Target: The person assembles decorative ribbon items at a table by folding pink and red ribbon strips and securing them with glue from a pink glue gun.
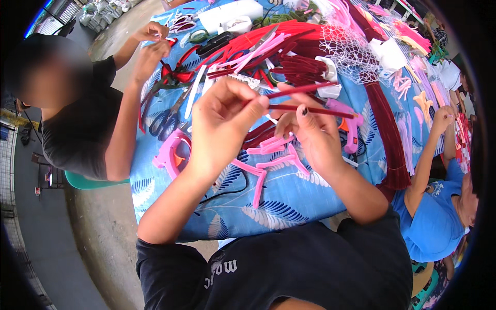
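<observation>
Above the near part of the table, my left hand point(222, 116) pinches a dark red pipe cleaner point(323, 110) between thumb and fingertips. Two dark red lengths stick out rightward from that pinch; whether they are one folded stem or two is hidden by the fingers. My right hand point(315, 137) is closed around the lower length, its thumb in front and its fingers behind. Below the hands lie several bent pink pipe cleaner pieces point(268, 164). One pink glue gun point(173, 152) rests beside my left forearm, and another pink glue gun point(352, 128) lies beyond my right hand.
A blue leaf-patterned cloth point(268, 212) covers the table. Scissors point(166, 123) lie at left, near a co-worker's hands point(152, 49). Red pipe cleaners point(289, 33), white netting point(351, 54) and a long dark red bundle point(382, 129) spread across the far and right sides. Another person point(431, 217) sits at right.
</observation>
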Motion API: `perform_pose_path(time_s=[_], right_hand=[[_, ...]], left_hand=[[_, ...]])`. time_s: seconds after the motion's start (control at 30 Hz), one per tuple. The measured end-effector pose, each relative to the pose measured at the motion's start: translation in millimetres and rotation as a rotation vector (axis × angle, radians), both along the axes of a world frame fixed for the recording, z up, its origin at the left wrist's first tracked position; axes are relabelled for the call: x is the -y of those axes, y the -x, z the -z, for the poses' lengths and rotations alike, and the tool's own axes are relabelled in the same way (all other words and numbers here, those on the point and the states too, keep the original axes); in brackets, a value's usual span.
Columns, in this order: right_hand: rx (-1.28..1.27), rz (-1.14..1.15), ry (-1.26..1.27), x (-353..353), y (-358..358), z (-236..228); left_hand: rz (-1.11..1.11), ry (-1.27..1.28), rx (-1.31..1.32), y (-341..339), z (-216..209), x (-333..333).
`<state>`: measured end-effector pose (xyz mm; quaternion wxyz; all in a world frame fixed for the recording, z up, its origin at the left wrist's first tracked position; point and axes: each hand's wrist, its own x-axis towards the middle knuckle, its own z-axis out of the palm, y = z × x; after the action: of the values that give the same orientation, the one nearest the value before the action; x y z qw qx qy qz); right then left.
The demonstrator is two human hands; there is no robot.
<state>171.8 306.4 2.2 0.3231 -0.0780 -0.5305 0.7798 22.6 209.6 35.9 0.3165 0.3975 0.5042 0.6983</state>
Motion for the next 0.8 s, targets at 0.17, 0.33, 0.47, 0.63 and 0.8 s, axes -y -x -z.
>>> perform_pose_path(time_s=[0.17,0.33,0.47,0.63,0.8], right_hand=[[0.035,0.207,-0.024,-2,-2,7],[0.021,0.253,-0.058,0,-3,4],[-0.004,0.346,-0.104,-5,-4,2],[-0.037,0.407,-0.215,-11,-6,3],[-0.035,0.347,-0.207,-8,-3,8]], left_hand=[[0.061,0.13,-0.237,-10,4,-2],[0.13,0.237,-0.515,-7,2,1],[0.161,0.306,-0.887,4,-16,9],[0.571,0.432,-1.256,16,-11,27],[0.566,0.715,-1.458,8,15,25]])
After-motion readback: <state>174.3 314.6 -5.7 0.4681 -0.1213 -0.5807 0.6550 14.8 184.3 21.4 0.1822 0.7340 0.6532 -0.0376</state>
